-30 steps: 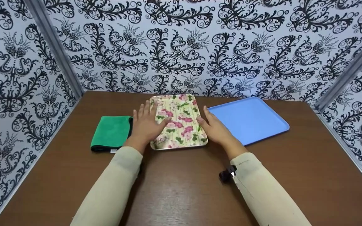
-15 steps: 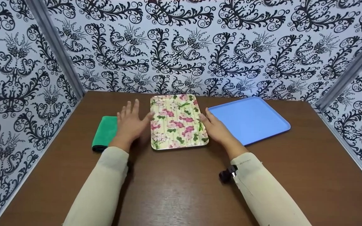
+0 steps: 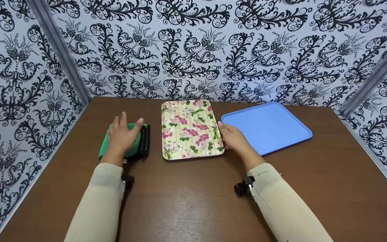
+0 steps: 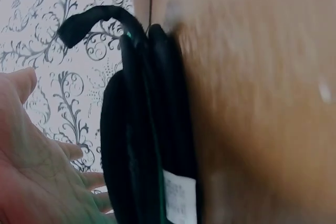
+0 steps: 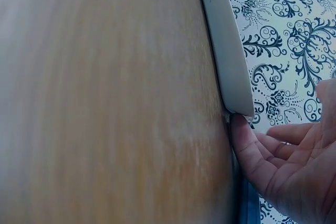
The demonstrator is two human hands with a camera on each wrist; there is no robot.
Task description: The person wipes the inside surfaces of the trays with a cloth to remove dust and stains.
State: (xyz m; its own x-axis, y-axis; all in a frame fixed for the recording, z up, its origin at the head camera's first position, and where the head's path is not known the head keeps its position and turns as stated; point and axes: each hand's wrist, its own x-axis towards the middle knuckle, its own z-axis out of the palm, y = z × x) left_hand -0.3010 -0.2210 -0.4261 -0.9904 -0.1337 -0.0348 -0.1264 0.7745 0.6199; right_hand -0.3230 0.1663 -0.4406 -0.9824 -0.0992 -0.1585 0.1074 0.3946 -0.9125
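Note:
My left hand [image 3: 121, 137] is over a folded green cloth [image 3: 133, 149] at the left of the table, fingers spread and thumb stretched out. The left wrist view shows the cloth's black edge [image 4: 170, 108] with a white tag [image 4: 180, 198]; one strip of edging curls upward beside the hand. At the right edge of a cream tray [image 3: 188, 131] with pink flowers is my right hand [image 3: 235, 139]. Its thumb lies over the rim and its fingers curl in at the side, partly hidden. In the right wrist view a fingertip [image 5: 241, 132] meets the tray's pale side wall [image 5: 228, 45] near the table.
A blue tray [image 3: 269, 127] lies at an angle on the brown table [image 3: 186, 201], just beyond my right hand. Patterned walls [image 3: 193, 50] enclose the back and both sides. Small dark cameras hang at both wrists.
My left hand has moved left from over the floral tray to the green cloth. The fingers of my right hand, straight before at the tray's side, have curled in at its edge.

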